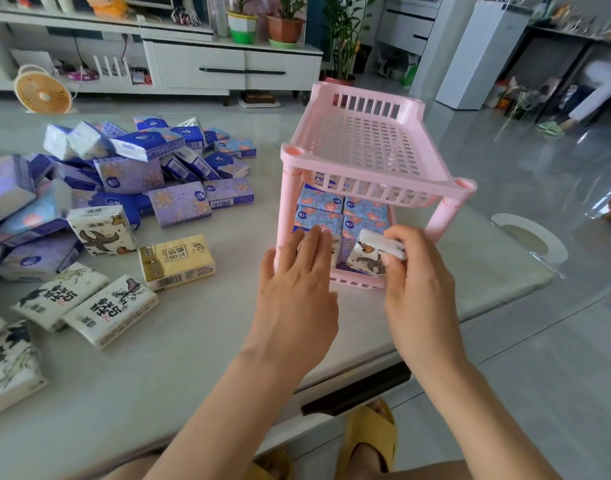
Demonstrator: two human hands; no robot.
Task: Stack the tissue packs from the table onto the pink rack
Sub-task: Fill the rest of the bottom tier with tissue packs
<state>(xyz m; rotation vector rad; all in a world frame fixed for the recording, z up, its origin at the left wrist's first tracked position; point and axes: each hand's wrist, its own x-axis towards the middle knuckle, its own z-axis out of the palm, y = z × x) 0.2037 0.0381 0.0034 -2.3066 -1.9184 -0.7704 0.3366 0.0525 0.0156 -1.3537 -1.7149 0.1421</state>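
Loose tissue packs [141, 168]: a heap of blue and purple packs lies on the left part of the table [193, 375], well apart from the rack.
White lettered packs [110, 311]: they lie flat at the near left, side by side, printed with black characters.
Starfish-print pack [101, 230]: it stands tilted against the edge of the heap.
Yellow pack [176, 261]: it lies flat and alone, between the heap and the left hand.
Left hand [297, 285]: palm down, fingers [314, 244] straight and pressed together. The tips reach the front left of the rack's lower tier and touch the packs stacked there. It grips nothing.
Pink rack [376, 188]: two tiers, upright near the table's right edge.
Blue floral packs [319, 202]: they are stacked in rows on the lower tier, at the back.
Right hand [418, 289]: thumb and curled fingers pinch a cartoon-print tissue pack [370, 254] by its end.
Cartoon-print tissue pack: it is tilted at the front right of the lower tier, in front of the blue floral packs.
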